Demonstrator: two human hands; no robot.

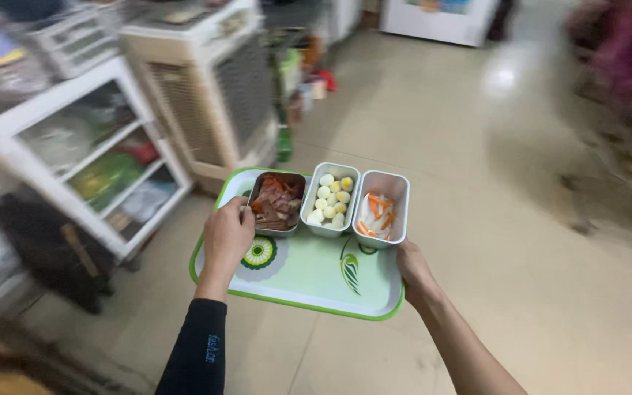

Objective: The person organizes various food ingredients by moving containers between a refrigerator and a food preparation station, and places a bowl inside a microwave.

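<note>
A: Where are your hands at this moment?

B: Your left hand (227, 235) is closed on the left edge of the green tray (309, 281), with the fingers over the rim, beside the first metal container. Your right hand (412, 269) grips the right edge near the front corner, thumb on top. You hold it from both sides, so I think this keeps the tray level in the air above the tiled floor (521, 219).

A: And what is on the tray?

B: Three rectangular metal containers stand side by side at the far edge, touching each other. The left one (277, 203) has reddish-brown meat slices, the middle one (331, 199) has small, smooth, round pale pieces, maybe peeled eggs, and the right one (382, 208) has thin white and orange strips. The tray looks like smooth plastic with a leaf pattern and a round flower pattern.

A: What is around you?

B: On your left is a white shelf (82, 146), blurred, and behind it a beige cooler (213, 88) with slats.
</note>
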